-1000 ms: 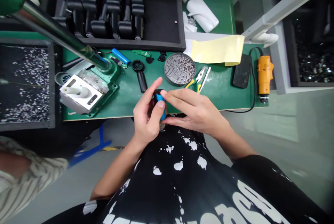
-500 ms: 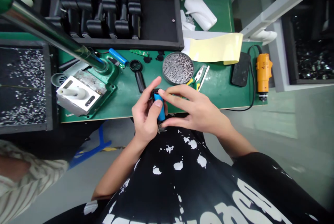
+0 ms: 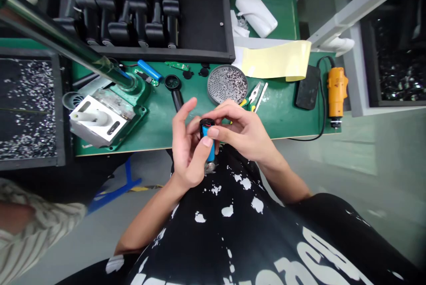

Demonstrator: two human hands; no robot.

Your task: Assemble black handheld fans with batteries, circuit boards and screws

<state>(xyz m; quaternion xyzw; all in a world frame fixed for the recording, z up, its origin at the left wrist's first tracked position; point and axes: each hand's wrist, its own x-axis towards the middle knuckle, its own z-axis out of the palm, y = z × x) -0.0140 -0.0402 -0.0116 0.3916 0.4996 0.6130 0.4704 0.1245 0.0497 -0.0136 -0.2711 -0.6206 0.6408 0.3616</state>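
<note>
left hand [image 3: 188,152]: wrapping around the lower part of a blue cell [image 3: 209,145], thumb pressing on its face, index finger standing free and pointing far.
right hand [image 3: 248,136]: coming in from the right, fingertips pinching the black casing [image 3: 206,123] at the cell's far end, thumb lying against the cell's right side.
grip state: both are pressing together on the part; neither is spread.
cell location: being held in the air just over the near edge of the worktop [image 3: 159,121], above the lap and between the two hands.
long axis: running near-to-far, far end capped by the casing, a small metal bit showing at the near end.
key relation: the cell is sitting in the left palm, and the casing end is lying left of the right fingertips and touching them. Left hand is carrying, right hand is working the top.
worktop, far of hands: round dish of screws [image 3: 227,84], pliers [image 3: 253,95], a loose black handle [image 3: 176,92], a second blue cell [image 3: 150,71].
left: a press [image 3: 106,112].
right: an orange power tool [image 3: 337,90].
bottom left: another person's striped sleeve [image 3: 29,227], well apart.
</note>
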